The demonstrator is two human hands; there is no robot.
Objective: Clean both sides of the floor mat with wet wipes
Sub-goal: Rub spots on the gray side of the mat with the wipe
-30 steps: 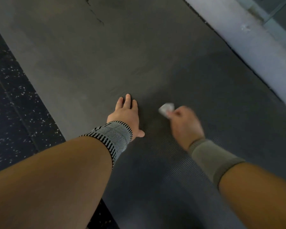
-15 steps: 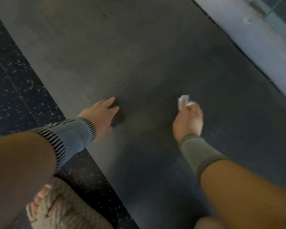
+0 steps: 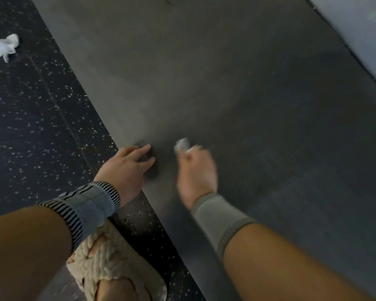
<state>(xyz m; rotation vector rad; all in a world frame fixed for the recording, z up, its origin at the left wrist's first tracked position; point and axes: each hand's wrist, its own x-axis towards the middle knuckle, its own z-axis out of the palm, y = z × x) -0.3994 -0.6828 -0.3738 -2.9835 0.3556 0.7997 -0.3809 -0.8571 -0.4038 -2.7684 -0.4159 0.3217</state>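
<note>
Wiping in progress on the floor mat, which is lying flat and running diagonally from the upper middle to the lower right of the frame. Right hand, blurred at centre, is pinching a small bunched wet wipe in curled fingers and appears to be pressing it onto the mat just inside the mat's left edge. Left hand is resting beside it with fingers spread, fingertips on that same edge, seemingly bracing it.

Risks, as judged: the wad is small, so it could be drying out or smearing dirt instead of lifting it; a hard stroke toward the edge could buckle or drag the mat if the bracing hand is slipping; the underside is not yet showing.

Surroundings: speckled dark floor at left, a crumpled white wipe lying on it at upper left, a woven sandal at lower left close to the mat's edge, and a pale strip at upper right. Nothing is blocking the stroke.
</note>
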